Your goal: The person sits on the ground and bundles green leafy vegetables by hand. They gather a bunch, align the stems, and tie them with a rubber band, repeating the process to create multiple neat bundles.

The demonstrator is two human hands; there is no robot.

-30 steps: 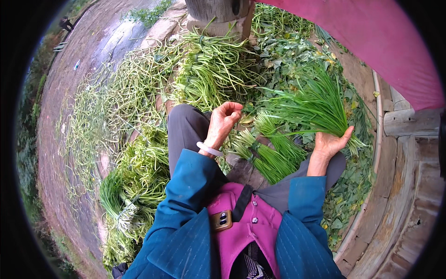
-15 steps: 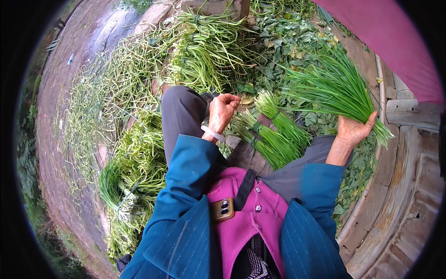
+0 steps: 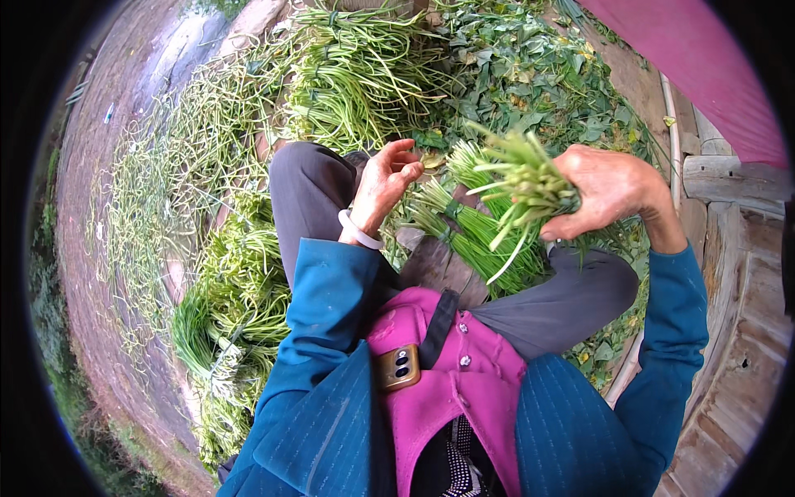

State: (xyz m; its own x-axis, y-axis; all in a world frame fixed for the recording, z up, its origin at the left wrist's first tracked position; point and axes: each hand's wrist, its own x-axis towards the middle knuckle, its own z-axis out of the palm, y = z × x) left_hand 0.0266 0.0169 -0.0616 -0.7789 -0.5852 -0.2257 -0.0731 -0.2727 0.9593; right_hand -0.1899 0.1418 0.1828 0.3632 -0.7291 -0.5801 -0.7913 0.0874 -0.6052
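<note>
Bunch of greens [image 3: 523, 186] clamped in right hand [image 3: 611, 192], fingers wrapped round it, left hand [image 3: 383, 186] held with fingers seemingly kinda apart, tied bundles [image 3: 490, 255] laid nearby

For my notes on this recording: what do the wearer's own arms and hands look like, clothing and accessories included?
Both arms are in long, teal-blue jacket sleeves, which end short of the wrists. The left hand is ungloved, with a smooth, pale, rounded bangle at its wrist. The right hand is also ungloved, with no bangle visible.
</note>
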